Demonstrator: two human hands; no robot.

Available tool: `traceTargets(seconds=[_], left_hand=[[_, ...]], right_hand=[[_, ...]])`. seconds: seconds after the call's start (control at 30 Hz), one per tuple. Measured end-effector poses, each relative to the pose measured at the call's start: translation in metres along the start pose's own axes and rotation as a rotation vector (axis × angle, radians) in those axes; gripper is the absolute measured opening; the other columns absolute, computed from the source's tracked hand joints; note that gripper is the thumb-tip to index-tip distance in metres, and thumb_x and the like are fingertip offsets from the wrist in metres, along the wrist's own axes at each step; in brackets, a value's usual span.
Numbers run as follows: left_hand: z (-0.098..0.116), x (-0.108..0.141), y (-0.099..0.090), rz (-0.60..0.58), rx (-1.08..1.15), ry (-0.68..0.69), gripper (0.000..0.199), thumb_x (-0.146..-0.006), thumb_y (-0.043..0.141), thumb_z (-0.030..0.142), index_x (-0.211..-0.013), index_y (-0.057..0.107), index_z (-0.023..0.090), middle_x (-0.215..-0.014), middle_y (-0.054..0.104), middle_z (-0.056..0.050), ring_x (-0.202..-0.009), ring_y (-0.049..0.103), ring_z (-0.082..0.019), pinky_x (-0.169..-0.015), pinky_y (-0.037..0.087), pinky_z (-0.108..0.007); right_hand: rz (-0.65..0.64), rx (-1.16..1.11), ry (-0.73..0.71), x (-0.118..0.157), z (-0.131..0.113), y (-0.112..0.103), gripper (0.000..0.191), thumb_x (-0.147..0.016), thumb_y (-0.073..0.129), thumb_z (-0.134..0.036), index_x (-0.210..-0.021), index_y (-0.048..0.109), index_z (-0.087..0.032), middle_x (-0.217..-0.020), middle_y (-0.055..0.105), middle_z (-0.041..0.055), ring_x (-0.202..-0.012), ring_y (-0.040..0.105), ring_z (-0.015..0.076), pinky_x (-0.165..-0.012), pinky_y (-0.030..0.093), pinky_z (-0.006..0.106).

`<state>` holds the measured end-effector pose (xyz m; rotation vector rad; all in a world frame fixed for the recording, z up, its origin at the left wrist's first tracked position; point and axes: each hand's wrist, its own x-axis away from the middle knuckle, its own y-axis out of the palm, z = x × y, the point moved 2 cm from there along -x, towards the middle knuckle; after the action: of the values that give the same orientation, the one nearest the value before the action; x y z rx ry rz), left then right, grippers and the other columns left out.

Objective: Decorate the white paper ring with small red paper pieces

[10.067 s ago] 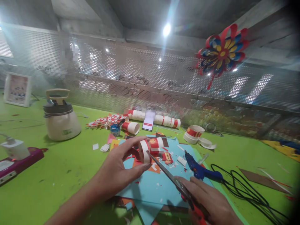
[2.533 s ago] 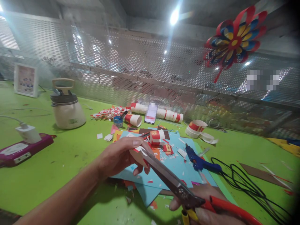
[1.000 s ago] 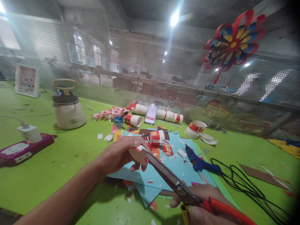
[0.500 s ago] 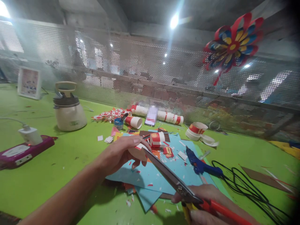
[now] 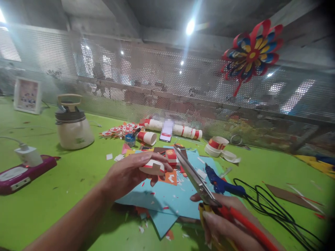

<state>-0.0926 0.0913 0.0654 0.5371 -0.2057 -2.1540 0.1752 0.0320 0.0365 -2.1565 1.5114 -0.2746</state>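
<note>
My left hand (image 5: pixel 125 174) is closed around a cut piece of paper cup (image 5: pixel 149 168), white with a red edge and a notch showing the dull inside. Scissors (image 5: pixel 192 174) with red and yellow handles sit in my right hand (image 5: pixel 222 216), fingers wrapped about the grips. Their blades point up and away, apart from the cup piece, and look closed or nearly so. Just beyond both hands lies a red and white paper cup (image 5: pixel 171 157). Under them are blue paper sheets (image 5: pixel 162 195) strewn with small red and white scraps.
A blue glue gun (image 5: pixel 222 183) with a coiled black cable lies at the right. Toward the back are a phone (image 5: pixel 166 130), a joined row of cups (image 5: pixel 185 131) and a blue jar (image 5: pixel 130 140). At the left stand a kettle-like pot (image 5: pixel 74 130) and a purple power strip (image 5: pixel 31 174).
The scissors have drawn away from the cup piece, their tips swinging up and right. My left hand has turned the piece a little. The whole view has shifted slightly.
</note>
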Motion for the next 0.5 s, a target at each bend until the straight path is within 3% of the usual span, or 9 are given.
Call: traceTargets(seconds=[0.1,0.27,0.4,0.5], left_hand=[[0.0,0.001,0.001,-0.018,0.045,0.003,0.031,-0.088,0.056,0.031,-0.105,0.073,0.012,-0.098,0.072,-0.016,-0.078,0.063,-0.021,-0.063,0.047,-0.029],[-0.002,0.002,-0.001,0.014,0.043,0.043,0.03,-0.09,0.057,0.033,-0.107,0.074,0.014,-0.103,0.073,-0.015,-0.085,0.066,-0.022,-0.07,0.051,-0.029],[-0.003,0.003,-0.002,0.008,0.01,0.049,0.037,-0.078,0.073,0.033,-0.112,0.072,0.018,-0.114,0.071,-0.012,-0.096,0.066,-0.025,-0.087,0.052,-0.035],[-0.001,0.004,-0.002,0.028,-0.038,0.08,0.046,-0.074,0.076,0.029,-0.118,0.069,0.02,-0.118,0.069,-0.011,-0.111,0.061,-0.029,-0.099,0.046,-0.04]], right_hand=[[0.003,0.127,-0.042,-0.004,-0.01,0.005,0.04,-0.093,0.051,-0.049,-0.114,0.067,-0.019,-0.07,0.069,0.0047,-0.061,0.066,0.0172,-0.06,0.054,0.026],[-0.027,0.166,-0.118,-0.005,-0.02,0.006,0.033,-0.089,0.051,-0.029,-0.116,0.067,-0.021,-0.069,0.07,0.0031,-0.06,0.065,0.0169,-0.057,0.052,0.025],[-0.035,0.281,-0.139,-0.003,-0.014,0.005,0.037,-0.081,0.058,-0.019,-0.115,0.069,-0.028,-0.085,0.075,0.0035,-0.076,0.07,0.0196,-0.07,0.057,0.03],[-0.063,0.366,-0.136,-0.003,-0.003,0.005,0.038,-0.081,0.062,-0.019,-0.116,0.069,-0.031,-0.087,0.075,0.0027,-0.08,0.071,0.0203,-0.075,0.058,0.032]])
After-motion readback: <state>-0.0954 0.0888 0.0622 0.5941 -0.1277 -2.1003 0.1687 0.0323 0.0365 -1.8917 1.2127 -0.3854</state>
